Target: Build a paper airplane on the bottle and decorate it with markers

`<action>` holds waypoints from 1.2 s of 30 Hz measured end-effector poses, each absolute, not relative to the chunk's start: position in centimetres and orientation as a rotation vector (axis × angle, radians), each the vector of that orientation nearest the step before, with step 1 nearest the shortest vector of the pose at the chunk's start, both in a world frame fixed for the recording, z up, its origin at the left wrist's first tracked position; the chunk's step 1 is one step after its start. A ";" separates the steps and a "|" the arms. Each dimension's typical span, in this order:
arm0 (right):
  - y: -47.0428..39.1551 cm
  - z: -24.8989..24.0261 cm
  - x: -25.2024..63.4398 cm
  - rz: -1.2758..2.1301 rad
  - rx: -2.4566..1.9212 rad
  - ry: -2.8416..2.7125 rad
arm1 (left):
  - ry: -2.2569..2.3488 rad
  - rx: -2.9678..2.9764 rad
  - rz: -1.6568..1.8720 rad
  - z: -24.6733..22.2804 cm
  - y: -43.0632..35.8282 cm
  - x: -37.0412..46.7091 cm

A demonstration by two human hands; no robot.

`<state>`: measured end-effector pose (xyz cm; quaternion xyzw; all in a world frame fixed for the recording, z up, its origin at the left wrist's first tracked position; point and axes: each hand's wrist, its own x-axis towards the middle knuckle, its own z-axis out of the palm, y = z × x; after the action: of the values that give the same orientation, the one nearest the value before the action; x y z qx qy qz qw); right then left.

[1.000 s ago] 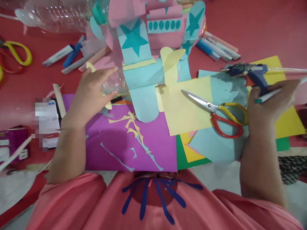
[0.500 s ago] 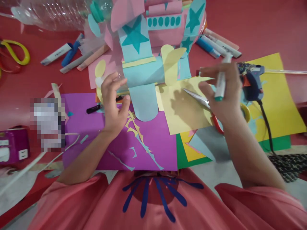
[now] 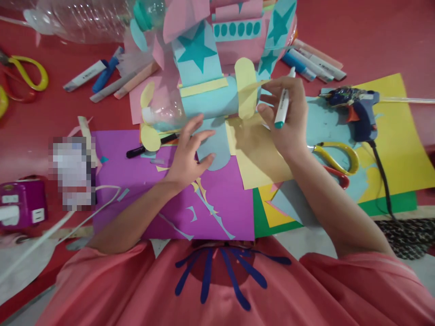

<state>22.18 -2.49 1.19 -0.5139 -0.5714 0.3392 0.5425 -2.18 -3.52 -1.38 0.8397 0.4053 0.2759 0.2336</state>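
Note:
A bottle wrapped in light blue paper [image 3: 209, 100] lies across the middle, with a yellow strip on top and a rounded light blue flap [image 3: 217, 154] hanging towards me. My left hand [image 3: 190, 156] is open over the flap's left edge, fingers apart; whether it touches is unclear. My right hand [image 3: 290, 115] holds a white marker [image 3: 282, 106] with a green end across its fingers. Its fingertips reach the yellow paper blades [image 3: 246, 97] at the bottle's right end. Scissors with yellow and red handles [image 3: 340, 156] lie partly under my right forearm.
A glue gun [image 3: 365, 111] rests on coloured paper at right, its cord running towards me. Purple paper [image 3: 136, 213] with scraps lies in front. Beyond stands a pink paper-covered model [image 3: 234, 50] with teal stars. Several markers [image 3: 84, 76] and a clear bottle [image 3: 88, 20] lie further off.
My right hand has moved left to the yellow blades with the marker still in it. My left hand has shifted right, from the bottle's neck side to the light blue flap.

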 end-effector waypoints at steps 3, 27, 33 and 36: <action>-4.4 1.6 22.1 0.705 -1.280 -1.258 | 1.042 2.319 0.629 -1.5 -3.6 -2.0; -6.4 0.3 23.1 1.238 -1.124 -1.461 | 0.946 2.536 0.397 -1.5 -1.8 -3.4; -5.4 -0.5 23.6 1.194 -1.192 -1.407 | 0.762 2.593 0.366 -1.0 -0.5 -3.2; -5.0 -0.6 23.8 1.103 -1.214 -1.328 | 0.725 2.543 0.348 -0.9 -0.1 -2.6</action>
<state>23.84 -4.95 -0.59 -0.5003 -0.5476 0.4545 0.4931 -2.64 -0.12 -0.90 0.9267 0.2643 0.1267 0.2352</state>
